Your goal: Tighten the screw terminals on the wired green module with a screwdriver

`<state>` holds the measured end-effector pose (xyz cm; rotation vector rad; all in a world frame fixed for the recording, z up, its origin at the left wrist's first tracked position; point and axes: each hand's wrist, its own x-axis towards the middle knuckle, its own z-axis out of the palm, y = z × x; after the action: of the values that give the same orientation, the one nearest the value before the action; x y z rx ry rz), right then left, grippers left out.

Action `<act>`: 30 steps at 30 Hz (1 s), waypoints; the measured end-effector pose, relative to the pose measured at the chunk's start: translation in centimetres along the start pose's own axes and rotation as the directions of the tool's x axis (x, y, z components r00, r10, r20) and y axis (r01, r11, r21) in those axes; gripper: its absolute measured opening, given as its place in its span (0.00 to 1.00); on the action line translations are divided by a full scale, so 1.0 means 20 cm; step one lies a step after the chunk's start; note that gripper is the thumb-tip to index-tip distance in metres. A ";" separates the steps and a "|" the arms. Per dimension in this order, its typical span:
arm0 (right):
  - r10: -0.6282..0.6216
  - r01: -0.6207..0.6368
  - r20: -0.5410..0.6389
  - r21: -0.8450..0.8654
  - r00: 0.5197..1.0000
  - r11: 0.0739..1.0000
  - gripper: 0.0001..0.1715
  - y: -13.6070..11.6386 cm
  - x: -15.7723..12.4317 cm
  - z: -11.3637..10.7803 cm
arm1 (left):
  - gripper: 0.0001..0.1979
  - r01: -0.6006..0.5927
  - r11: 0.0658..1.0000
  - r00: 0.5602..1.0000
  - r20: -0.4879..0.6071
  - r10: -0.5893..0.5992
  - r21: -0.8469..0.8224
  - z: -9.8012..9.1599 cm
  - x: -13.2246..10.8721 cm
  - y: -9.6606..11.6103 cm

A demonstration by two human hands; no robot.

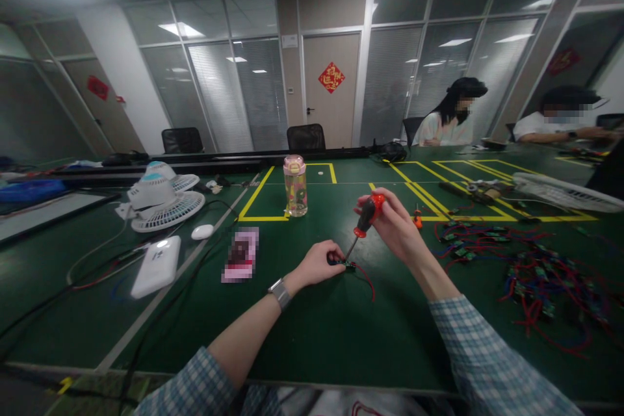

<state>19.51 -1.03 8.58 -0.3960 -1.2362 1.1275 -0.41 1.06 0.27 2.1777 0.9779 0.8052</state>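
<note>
My right hand [394, 218] is closed around the red and black handle of a screwdriver [366, 216], which slants down to the left. The screwdriver's tip meets a small green circuit board [350, 266] on the table. A red wire trails from the board toward the right. With fingers pinched, my left hand [322, 265] holds the board's left side against the table; part of the board is hidden by the fingers. What the tip touches on the board is too small to make out.
On the right lies a heap of circuit boards with red and blue wires [541, 279]. An orange-handled tool [418, 217] sits beyond my right wrist. A drinking bottle [296, 187] stands ahead. At left are white fans [166, 198], a white power bank [156, 266] and cables. Two people sit across.
</note>
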 end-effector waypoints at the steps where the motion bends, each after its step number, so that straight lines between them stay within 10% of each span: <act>1: -0.006 0.006 -0.007 0.005 1.000 1.000 0.13 0.00 0.00 0.00 | 0.07 -0.003 1.000 1.000 0.000 0.003 0.005 0.00 0.00 0.00; 30: -0.008 0.006 -0.026 -0.068 1.000 0.998 0.17 0.01 0.00 0.00 | 0.08 0.021 1.000 1.000 0.013 -0.022 0.016 0.00 0.00 0.01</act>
<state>19.37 -0.89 8.40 -0.4562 -1.2547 1.0728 -0.43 0.91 0.38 2.1797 1.0029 0.7750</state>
